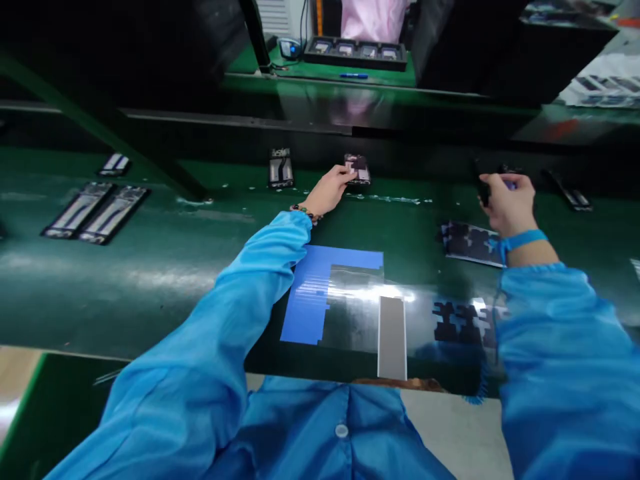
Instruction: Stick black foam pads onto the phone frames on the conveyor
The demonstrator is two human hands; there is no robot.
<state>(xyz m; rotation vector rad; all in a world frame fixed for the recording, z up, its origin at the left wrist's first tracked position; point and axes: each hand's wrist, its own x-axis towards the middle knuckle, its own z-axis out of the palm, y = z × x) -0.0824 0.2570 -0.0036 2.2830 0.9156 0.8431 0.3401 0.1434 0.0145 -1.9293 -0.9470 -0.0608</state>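
Observation:
My left hand (pixel 327 192) reaches to the far side of the green bench, its fingers closed on the near left edge of an opened phone (pixel 359 170). Over on the right my right hand (pixel 511 205) is closed around a dark, slim phone part (pixel 483 192), seen nearly edge-on and partly covered by the fingers. Below that hand lies a dark sheet of die-cut stickers (pixel 470 241). Another opened phone (pixel 281 168) rests left of my left hand.
Two long phone frames (pixel 95 212) lie at left beside a green post (pixel 185 187). Nearer me are a blue sheet (pixel 305 300), a grey strip (pixel 393 337) and black die-cut pieces (pixel 465 322). A black tray (pixel 355 55) stands on the shelf; a person in pink is behind.

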